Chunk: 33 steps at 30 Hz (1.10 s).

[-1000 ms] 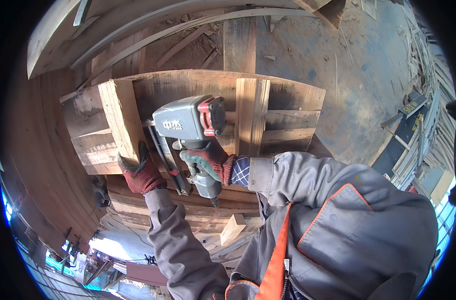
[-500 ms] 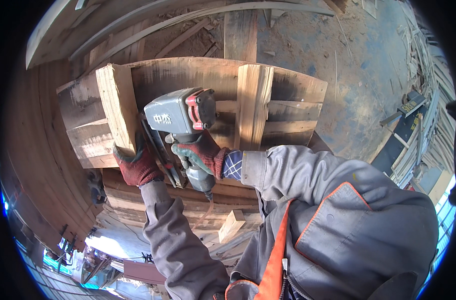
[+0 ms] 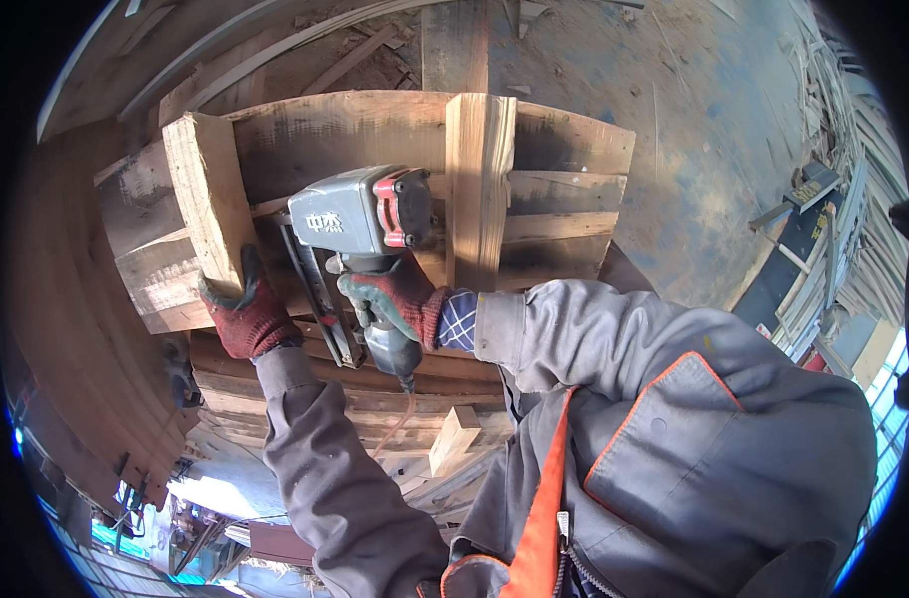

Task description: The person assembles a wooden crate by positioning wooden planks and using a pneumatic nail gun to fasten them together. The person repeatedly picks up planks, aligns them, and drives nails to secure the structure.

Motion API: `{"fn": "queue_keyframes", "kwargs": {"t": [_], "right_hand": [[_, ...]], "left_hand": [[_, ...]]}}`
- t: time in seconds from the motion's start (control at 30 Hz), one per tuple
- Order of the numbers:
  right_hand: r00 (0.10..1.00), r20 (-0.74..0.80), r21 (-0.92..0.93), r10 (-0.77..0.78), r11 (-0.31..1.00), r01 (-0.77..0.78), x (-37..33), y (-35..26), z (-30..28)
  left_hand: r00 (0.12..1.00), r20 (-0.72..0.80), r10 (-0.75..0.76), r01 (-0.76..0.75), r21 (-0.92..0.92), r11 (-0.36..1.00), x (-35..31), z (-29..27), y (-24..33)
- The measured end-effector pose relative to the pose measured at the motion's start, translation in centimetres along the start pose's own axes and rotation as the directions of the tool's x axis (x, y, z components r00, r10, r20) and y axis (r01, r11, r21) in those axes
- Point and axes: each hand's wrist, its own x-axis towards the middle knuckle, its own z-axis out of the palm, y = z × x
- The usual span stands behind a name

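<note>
My right hand (image 3: 399, 296), in a red and green work glove, is wrapped round the handle of a grey nail gun (image 3: 343, 214) with a black and red cap. The gun's long magazine (image 3: 321, 299) slants down toward me, and a thin hose (image 3: 394, 424) trails from its base. My left hand (image 3: 245, 311), gloved alike, grips the near end of a short wooden block (image 3: 207, 194), thumb on one side, fingers on the other. That block lies across the left part of a plank panel (image 3: 335, 130). A second block (image 3: 480, 184) lies across the panel's right part.
Under the panel are stacked boards (image 3: 275, 399), with a small wood offcut (image 3: 454, 439) on the near side. Large curved timber (image 3: 76, 299) stands at the left. Strips of scrap wood (image 3: 853, 259) and a dark box (image 3: 788, 259) lie at the right.
The panel and its blocks sit slightly further left and higher in view. My left hand has shifted left along with the block; the nail gun now stands a bit further from that block.
</note>
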Motion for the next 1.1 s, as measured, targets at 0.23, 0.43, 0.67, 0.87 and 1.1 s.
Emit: {"fn": "queue_keyframes", "kwargs": {"t": [0.23, 0.43, 0.67, 0.87, 1.1], "right_hand": [[0.995, 0.077, 0.128, 0.062, 0.989, -0.072, -1.4, 1.5, -0.1], [0.993, 0.114, -0.054, -0.008, 0.998, 0.014, -1.6, 3.7, 0.1], [0.994, 0.088, -0.103, 0.064, 0.993, -0.055, -0.8, 5.8, 0.1], [0.992, 0.075, -0.203, -0.101, 0.973, 0.114, -0.7, 5.6, 0.4], [0.998, 0.053, -0.063, 0.015, 0.998, -0.012, -0.9, 5.6, 1.2]], "left_hand": [[0.931, 0.149, 0.335, -0.267, -0.351, 0.897, 3.9, 2.8, -8.6], [0.894, 0.281, 0.349, 0.055, -0.841, 0.538, 8.1, 7.0, -13.6], [0.901, 0.280, 0.332, 0.036, -0.811, 0.584, 7.8, 7.5, -13.7], [0.911, 0.325, 0.253, 0.139, -0.822, 0.553, 7.3, 7.0, -12.3], [0.927, 0.254, 0.277, 0.016, -0.763, 0.646, 7.4, 7.7, -12.8]]}}
